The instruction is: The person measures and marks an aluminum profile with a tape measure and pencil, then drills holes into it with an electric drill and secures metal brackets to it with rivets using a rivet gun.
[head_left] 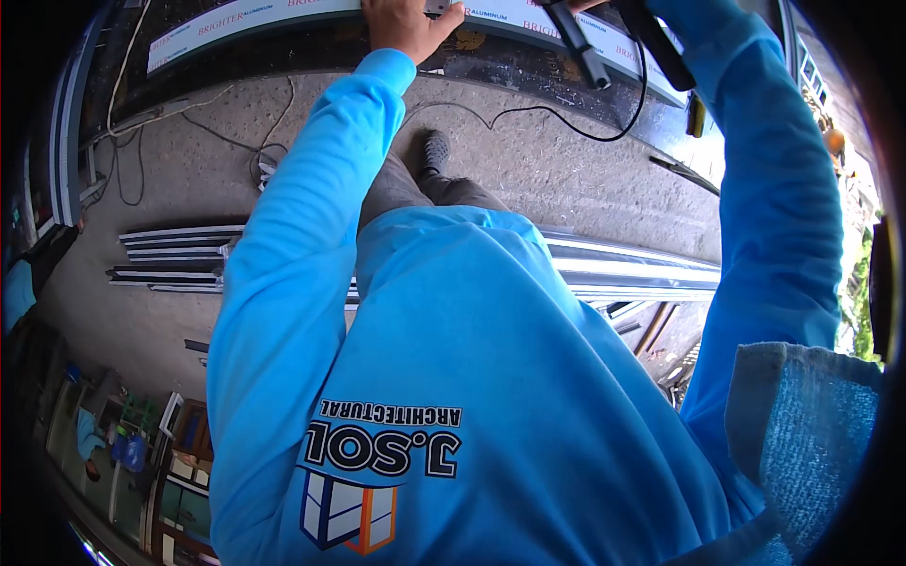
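Observation:
My left hand [408,26] lies on a long, pale aluminium profile [217,36] wrapped in printed protective film, at the top of the view. Its thumb stretches out to the right, and the other fingers run past the upper edge. A small silvery piece, too cut off to name, shows by the thumb. Of my right hand [587,4] only a bit of skin shows at the top edge. It is at a black tool [590,68] with bar-like parts, tilted over the profile. A black cord [604,138] loops down beside this tool. The tool's upper part is out of view.
Under the profile is a dark work surface [528,71]. Loose cables [189,111] trail over the concrete floor. Bundles of long profiles [642,269] lie on the floor behind me. At the left edge a co-worker's blue sleeve [17,292] shows; another person [90,434] is farther off.

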`<state>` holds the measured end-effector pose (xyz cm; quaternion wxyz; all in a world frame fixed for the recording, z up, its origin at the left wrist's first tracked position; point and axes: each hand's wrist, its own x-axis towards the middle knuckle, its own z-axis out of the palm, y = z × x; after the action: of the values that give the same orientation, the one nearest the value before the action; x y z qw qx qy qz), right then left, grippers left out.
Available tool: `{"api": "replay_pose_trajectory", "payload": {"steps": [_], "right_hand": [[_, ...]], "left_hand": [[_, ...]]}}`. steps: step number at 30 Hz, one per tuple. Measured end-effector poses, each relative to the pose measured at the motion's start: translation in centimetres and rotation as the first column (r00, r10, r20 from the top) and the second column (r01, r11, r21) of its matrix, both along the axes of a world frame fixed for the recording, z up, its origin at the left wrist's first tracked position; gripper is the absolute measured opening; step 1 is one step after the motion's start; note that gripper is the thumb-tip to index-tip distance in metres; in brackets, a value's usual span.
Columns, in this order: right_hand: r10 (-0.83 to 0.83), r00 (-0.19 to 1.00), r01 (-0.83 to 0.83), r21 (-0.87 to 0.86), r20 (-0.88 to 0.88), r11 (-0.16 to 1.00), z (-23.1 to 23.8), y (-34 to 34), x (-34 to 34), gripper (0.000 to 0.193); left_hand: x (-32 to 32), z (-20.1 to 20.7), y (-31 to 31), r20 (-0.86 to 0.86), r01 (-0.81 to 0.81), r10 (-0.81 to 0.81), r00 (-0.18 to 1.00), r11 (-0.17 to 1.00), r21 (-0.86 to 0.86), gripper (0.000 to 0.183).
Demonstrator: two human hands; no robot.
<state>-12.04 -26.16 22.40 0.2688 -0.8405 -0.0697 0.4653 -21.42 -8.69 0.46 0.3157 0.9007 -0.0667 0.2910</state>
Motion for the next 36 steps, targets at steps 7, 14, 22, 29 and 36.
{"api": "replay_pose_trajectory", "payload": {"steps": [7,14,22,29,36], "right_hand": [[0.388,0.808,-0.023,-0.635,0.444,0.773,-8.3,-1.9,8.0,0.073],[0.219,0.805,0.090,-0.478,0.552,0.874,-15.7,-4.2,11.1,0.089],[-0.899,0.210,0.867,0.352,0.385,0.353,-20.9,-16.7,14.4,0.124],[-0.902,0.377,0.924,0.153,-0.213,0.350,-19.2,-18.1,16.9,0.034],[-0.969,0.164,0.917,0.390,-0.184,0.081,-19.9,-21.2,16.4,0.039]], "left_hand": [[0.0,-1.0,-1.4,-0.041,-0.086,0.085,0.996,0.996,-0.022,0.030],[-1.1,-0.9,-2.2,-0.100,-0.142,0.136,0.986,0.988,-0.062,0.024],[-1.2,-0.2,-2.7,-0.113,-0.160,0.150,0.982,0.983,-0.090,0.020],[-1.5,-0.9,-3.1,-0.110,-0.218,0.207,0.972,0.971,-0.097,0.019],[-1.7,-0.3,-3.1,-0.121,-0.259,0.248,0.961,0.962,-0.091,0.020]]}}
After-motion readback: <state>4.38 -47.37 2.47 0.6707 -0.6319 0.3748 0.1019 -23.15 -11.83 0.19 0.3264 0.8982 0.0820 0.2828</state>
